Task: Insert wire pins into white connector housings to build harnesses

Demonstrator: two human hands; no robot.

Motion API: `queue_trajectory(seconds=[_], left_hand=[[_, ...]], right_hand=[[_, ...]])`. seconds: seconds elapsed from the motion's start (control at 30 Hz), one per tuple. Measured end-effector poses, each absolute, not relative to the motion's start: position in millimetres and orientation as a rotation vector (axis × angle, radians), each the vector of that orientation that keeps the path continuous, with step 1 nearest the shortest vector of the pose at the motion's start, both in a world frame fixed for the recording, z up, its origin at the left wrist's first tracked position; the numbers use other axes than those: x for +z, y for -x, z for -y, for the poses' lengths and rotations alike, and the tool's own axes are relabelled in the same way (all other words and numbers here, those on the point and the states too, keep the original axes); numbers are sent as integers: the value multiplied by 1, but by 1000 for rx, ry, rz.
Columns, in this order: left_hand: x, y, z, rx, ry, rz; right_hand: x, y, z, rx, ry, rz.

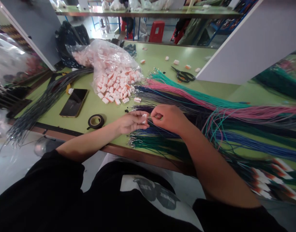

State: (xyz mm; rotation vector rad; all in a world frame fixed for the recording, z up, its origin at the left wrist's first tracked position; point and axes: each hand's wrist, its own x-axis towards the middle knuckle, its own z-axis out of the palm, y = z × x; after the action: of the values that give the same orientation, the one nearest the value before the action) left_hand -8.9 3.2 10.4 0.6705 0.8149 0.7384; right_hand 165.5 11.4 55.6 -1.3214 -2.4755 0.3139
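Note:
Between its thumb and fingers my left hand [133, 122] holds a small white connector [144, 118]. Just to its right, my right hand [167, 118] is closed in a pinch on a thin wire end, close to the connector. Whether the wire tip touches the connector is too small to tell. Under and beyond the hands lie bundles of wires: dark green [157, 144], blue [249, 140], pink [186, 94] and teal [182, 84]. A heap of white and orange connectors [115, 85] spills from a clear plastic bag [106, 54] beyond my left hand.
On the green table [106, 111] are a black phone [74, 103], a tape roll [96, 121] and black scissors [183, 75]. Grey wires [45, 96] hang over the left edge. Wired connectors [271, 180] lie at the lower right. A pale panel [249, 42] rises at the right.

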Motion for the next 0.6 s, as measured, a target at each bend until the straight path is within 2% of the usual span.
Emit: queue_trajectory(seconds=[0.17, 0.37, 0.6], left_hand=[[13, 8, -2, 703, -703, -839], [14, 6, -3, 724, -659, -814], [9, 7, -4, 723, -685, -830]], right_hand=[[50, -158, -11, 254, 1349, 2531], [51, -165, -17, 484, 1244, 2420], [45, -158, -15, 464, 1244, 2417]])
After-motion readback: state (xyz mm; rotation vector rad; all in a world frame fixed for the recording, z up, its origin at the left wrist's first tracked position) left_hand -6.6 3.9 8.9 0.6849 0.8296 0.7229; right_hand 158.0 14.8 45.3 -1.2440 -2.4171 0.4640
